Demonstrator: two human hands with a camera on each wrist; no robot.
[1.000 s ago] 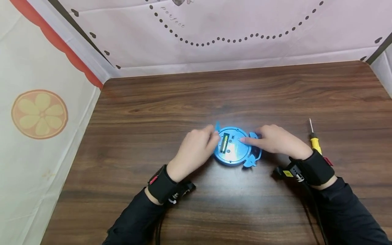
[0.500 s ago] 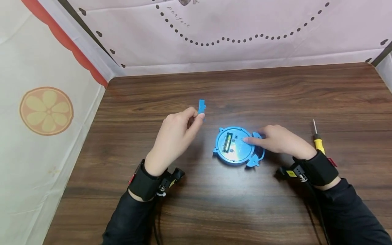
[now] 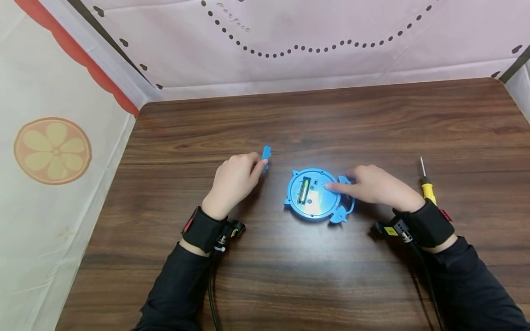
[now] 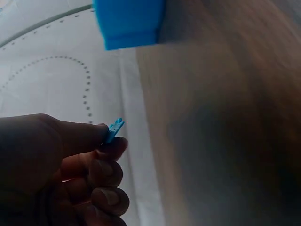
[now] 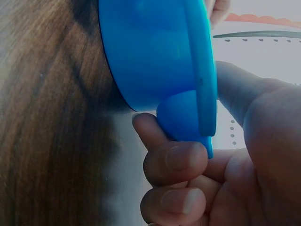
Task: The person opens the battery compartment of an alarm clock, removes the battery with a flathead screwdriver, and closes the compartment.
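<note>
A round blue toy (image 3: 315,195) lies back-up on the wooden table (image 3: 314,119), its battery slot open with a battery (image 3: 304,191) showing. My right hand (image 3: 370,186) holds the toy at its right edge, forefinger on the back and fingers curled under the rim (image 5: 188,141). My left hand (image 3: 236,179) is left of the toy and pinches a small blue cover piece (image 3: 266,153) between thumb and forefinger, low over the table. The left wrist view shows the same cover piece (image 4: 114,129) at the fingertips and a corner of the blue toy (image 4: 129,23).
A yellow-handled screwdriver (image 3: 425,184) lies on the table to the right of my right wrist. Cloth walls (image 3: 290,41) close the table at the back and left.
My left hand lifted the small blue cover off the toy's back, carried it up and left, then lowered it toward the table. My right hand stayed on the toy.
</note>
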